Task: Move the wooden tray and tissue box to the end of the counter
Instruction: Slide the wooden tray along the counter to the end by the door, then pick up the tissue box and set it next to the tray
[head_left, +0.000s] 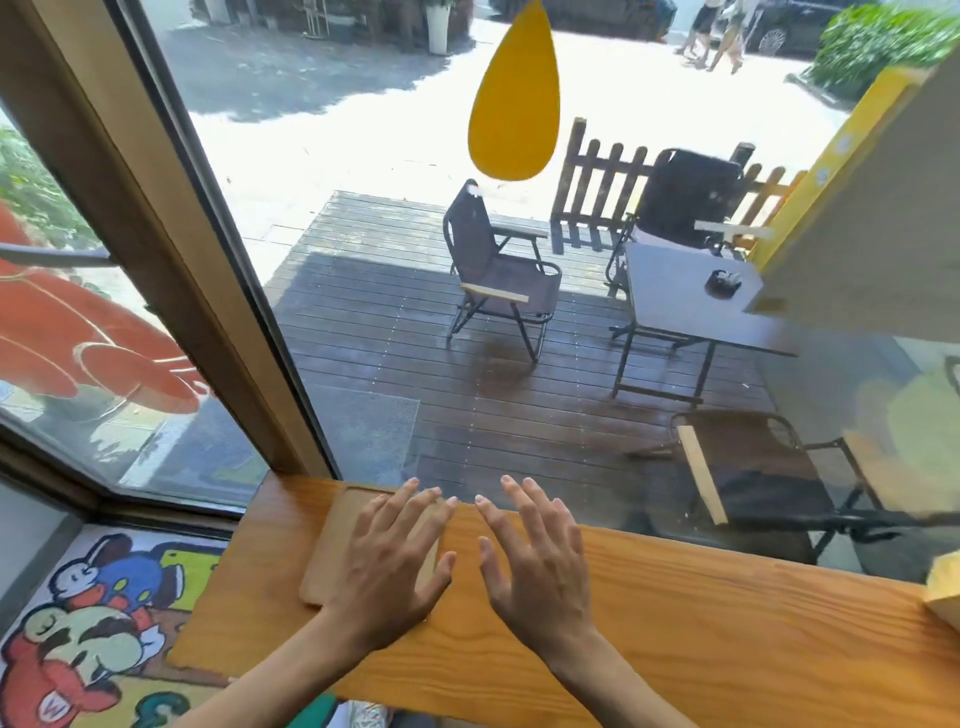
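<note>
1. Wooden tray (337, 545) lies flat at the left end of the counter (675, 623), close to the window glass (415, 312) and just short of the corner post. It is a thin rectangular board with rounded corners, close in colour to the counter itself.

2. Left hand (389, 566) is above the tray's right half, palm down, fingers spread wide and holding nothing. Whether the palm touches the wood or hovers just over it I cannot tell.

3. Right hand (540, 566) sits just beside the left, over bare counter, also flat, spread and empty.

4. Judging by its look, the tray is light, stiff and smooth. It should slide easily on the varnished surface, and a flat press on top would likely push it along. To lift it, the low profile gives little to grab from above, so the better hold is a pinch at the long edges or at a short end, thumb on top and fingertips hooked under the lip.

5. A pale yellow block (943, 587) shows at the far right edge of the counter, mostly cut off by the frame. It may be the tissue box, but too little is visible to be sure. If so, it is well apart from the tray and would be light and easily crushed; the sides are the place to hold it.
</note>
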